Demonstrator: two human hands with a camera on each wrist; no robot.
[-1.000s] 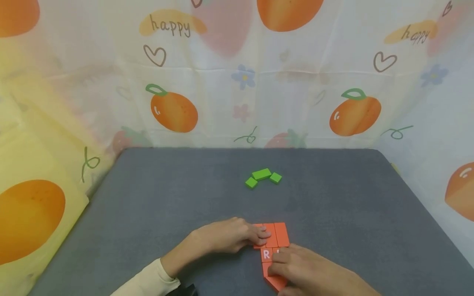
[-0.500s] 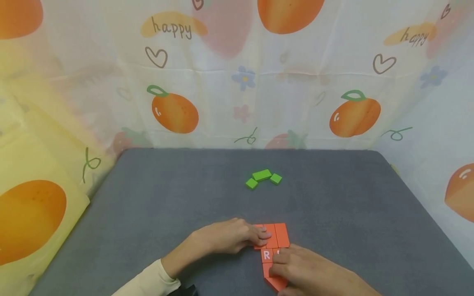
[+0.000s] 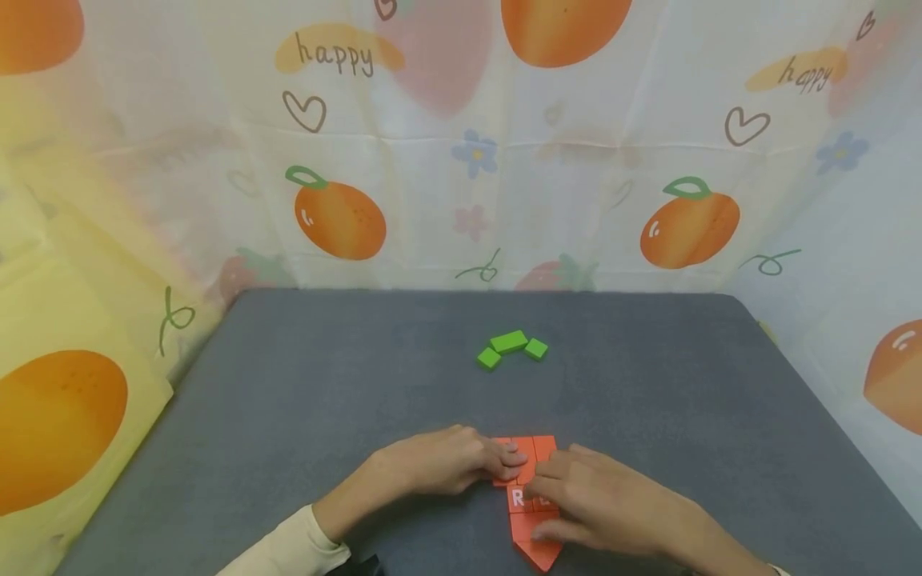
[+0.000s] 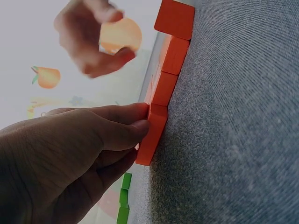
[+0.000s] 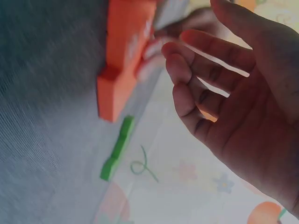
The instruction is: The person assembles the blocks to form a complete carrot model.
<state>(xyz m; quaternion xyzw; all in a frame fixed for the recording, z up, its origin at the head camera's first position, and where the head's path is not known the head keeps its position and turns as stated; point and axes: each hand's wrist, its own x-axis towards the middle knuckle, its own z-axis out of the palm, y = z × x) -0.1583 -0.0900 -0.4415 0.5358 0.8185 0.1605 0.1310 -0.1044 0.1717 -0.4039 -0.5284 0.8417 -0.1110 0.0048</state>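
Observation:
Flat orange blocks lie together on the dark grey table. Their far row of upright oblong blocks (image 3: 524, 446) sits above two small lettered ones, the left a block marked R (image 3: 517, 498). Below are a wider block (image 3: 520, 525) and a pointed end (image 3: 540, 554). My left hand (image 3: 457, 458) holds the leftmost oblong block (image 4: 155, 133), thumb against its side and fingertips over its top. Above the lettered blocks hovers my right hand (image 3: 612, 498), fingers spread and slightly bent, partly covering the right letter; its palm holds nothing in the right wrist view.
Farther back on the table, a green oblong block (image 3: 509, 342) lies between two small green blocks, the left one (image 3: 489, 358) and the right one (image 3: 536, 349). A fruit-patterned cloth (image 3: 432, 200) rises behind the table's far edge.
My right hand has lifted off the lower orange blocks and moved up and slightly away, its fingers loosening, uncovering the pointed end. My left hand stays in place.

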